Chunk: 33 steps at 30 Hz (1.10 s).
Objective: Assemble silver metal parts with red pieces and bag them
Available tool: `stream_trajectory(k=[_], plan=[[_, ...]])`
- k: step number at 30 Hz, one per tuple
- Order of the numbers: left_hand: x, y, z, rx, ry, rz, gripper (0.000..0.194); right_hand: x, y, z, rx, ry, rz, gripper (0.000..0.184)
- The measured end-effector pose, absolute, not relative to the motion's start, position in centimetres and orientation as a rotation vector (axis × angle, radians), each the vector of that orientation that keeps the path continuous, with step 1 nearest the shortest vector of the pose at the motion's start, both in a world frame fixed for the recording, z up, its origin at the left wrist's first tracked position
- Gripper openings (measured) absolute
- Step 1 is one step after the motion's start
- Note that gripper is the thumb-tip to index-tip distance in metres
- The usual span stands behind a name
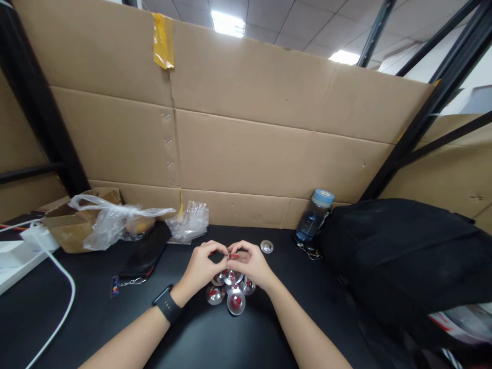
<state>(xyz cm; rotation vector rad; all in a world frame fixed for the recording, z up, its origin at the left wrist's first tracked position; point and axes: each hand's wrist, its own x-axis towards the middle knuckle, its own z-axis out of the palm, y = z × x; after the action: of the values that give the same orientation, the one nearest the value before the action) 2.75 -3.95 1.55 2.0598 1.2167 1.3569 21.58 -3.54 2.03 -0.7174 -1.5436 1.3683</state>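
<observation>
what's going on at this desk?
A person has the left hand and right hand fingertip to fingertip, pinching a small part with red on it, too small and covered to make out. Just below sits a cluster of shiny round discs with red centres on the black tabletop. One similar disc lies apart, beyond the right hand.

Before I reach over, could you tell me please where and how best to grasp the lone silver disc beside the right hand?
Probably pinch the silver disc by opposite edges of its rim, from above: it lies flat, apart from the piled discs.
</observation>
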Motion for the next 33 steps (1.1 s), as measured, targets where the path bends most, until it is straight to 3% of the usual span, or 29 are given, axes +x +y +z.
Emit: stream_trajectory(k=[4,7,10,14,20,24,29,33], plan=[[1.8,-3.2,1.9,2.121,1.337,1.379,0.006,22.5,-2.8,2.3,-0.86,-1.625,1.178,0.04],[0.0,-1.6,1.4,2.193,1.492,1.352,0.011,25.4,-1.4,2.5,-1.145,-1.747,0.712,0.031],[-1.9,0.0,0.1,2.286,1.604,1.091,0.015,29.4,0.1,2.1,-1.463,-1.842,0.319,0.022],[-2.3,0.4,-0.6,2.359,1.613,0.926,0.017,32.6,1.4,0.9,-1.693,-1.914,0.299,0.024],[0.3,-1.8,0.8,2.543,1.126,0.806,0.033,32.7,1.4,0.4,-1.8,-1.995,0.186,0.014],[1.6,-2.8,1.4,2.612,1.047,0.707,0.03,32.2,0.8,0.9,-1.829,-2.007,0.109,0.016],[1.8,-2.8,1.2,2.655,1.156,0.81,0.019,30.2,0.2,1.5,-1.483,-2.067,0.151,0.024],[1.7,-2.7,1.0,2.622,1.27,0.927,0.019,27.0,-0.9,1.9,-1.164,-2.066,0.404,0.024]])
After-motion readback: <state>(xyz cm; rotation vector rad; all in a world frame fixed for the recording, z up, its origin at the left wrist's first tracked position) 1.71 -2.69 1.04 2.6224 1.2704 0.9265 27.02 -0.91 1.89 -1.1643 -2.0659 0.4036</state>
